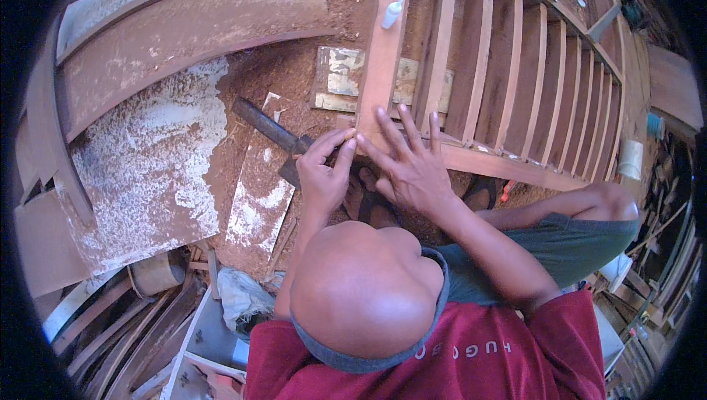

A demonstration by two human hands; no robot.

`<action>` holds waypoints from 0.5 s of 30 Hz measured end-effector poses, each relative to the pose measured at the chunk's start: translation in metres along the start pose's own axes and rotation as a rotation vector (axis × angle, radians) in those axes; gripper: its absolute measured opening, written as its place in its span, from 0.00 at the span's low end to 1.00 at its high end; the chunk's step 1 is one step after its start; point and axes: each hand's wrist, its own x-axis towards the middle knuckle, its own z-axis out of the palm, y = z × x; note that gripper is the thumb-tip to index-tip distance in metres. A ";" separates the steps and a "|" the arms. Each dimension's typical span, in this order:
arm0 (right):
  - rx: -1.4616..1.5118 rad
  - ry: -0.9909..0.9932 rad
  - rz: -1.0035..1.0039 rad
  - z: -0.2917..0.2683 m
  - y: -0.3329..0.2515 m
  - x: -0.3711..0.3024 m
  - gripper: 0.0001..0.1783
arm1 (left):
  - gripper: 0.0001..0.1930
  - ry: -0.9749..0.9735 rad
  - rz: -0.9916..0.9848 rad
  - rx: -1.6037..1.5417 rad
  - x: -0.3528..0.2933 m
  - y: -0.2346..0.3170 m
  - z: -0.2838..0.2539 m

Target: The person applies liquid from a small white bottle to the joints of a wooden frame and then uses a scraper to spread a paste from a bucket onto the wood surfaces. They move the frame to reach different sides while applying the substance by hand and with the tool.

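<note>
slatted reddish-brown wooden frame (509,68); slats near-parallel; above dusty ground (272,72)

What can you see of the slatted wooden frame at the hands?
The slatted wooden frame is ladder-like, of reddish-brown wood: narrow slats joined to long side rails, with a wider end board. It stretches forward and to the right. The right hand spreads over its near left corner, where the left hand pinches, anything held too small to identify. A white bottle sits on the end board.
</note>
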 end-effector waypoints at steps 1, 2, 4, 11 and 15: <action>0.026 0.010 -0.036 -0.002 0.002 -0.002 0.40 | 0.10 0.004 0.008 -0.002 0.000 0.001 0.000; 0.028 0.020 -0.033 -0.006 0.005 -0.003 0.37 | 0.10 -0.002 0.006 0.007 0.000 0.002 0.000; 0.038 0.042 -0.045 -0.017 0.016 0.003 0.29 | 0.10 0.005 -0.001 0.033 -0.001 0.004 -0.002; 0.466 0.488 0.312 -0.014 0.093 0.110 0.25 | 0.10 -0.012 -0.034 0.018 0.000 -0.002 0.000; 0.574 0.443 0.232 -0.004 0.110 0.135 0.29 | 0.10 -0.014 -0.033 0.035 0.000 0.003 -0.002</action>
